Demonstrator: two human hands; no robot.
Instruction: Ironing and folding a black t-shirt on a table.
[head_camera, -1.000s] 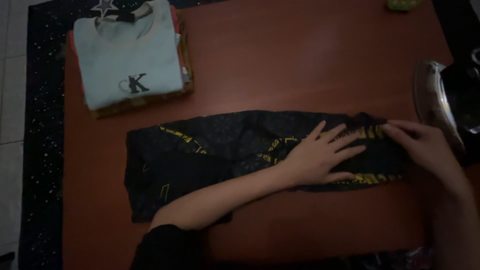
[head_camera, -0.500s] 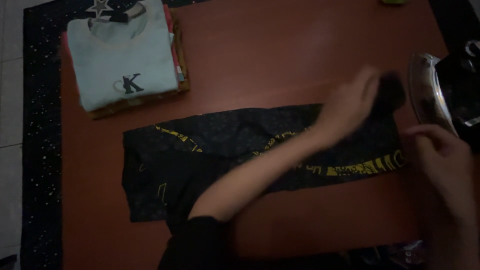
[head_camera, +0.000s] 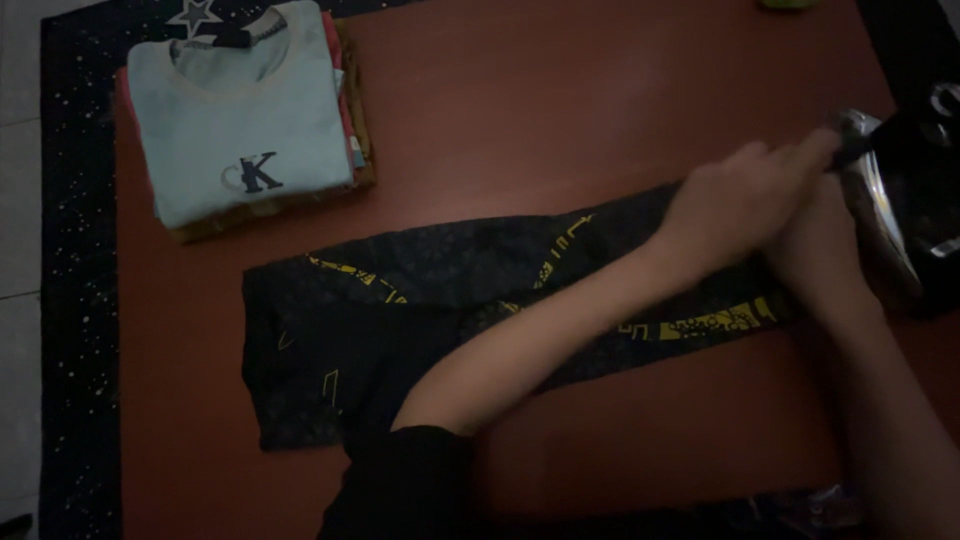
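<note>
Dark garment (head_camera: 420, 320) w/ yellow print lies folded lengthwise across the red-brown table (head_camera: 560, 90). Left hand (head_camera: 745, 200) and right hand (head_camera: 815, 250) meet at its right end, fingers curled together on the cloth edge, just beside the iron (head_camera: 890, 215). Folded shirt pile (head_camera: 245, 115) sits well apart, far-left corner.

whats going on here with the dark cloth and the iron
A person has a long dark garment with yellow print spread flat on a reddish-brown table. Both hands are at its right end: the left hand reaches across to the clothes iron at the table's right edge, and the right hand sits just under it. A stack of folded clothes, pale blue shirt on top, sits at the far left corner.
</note>
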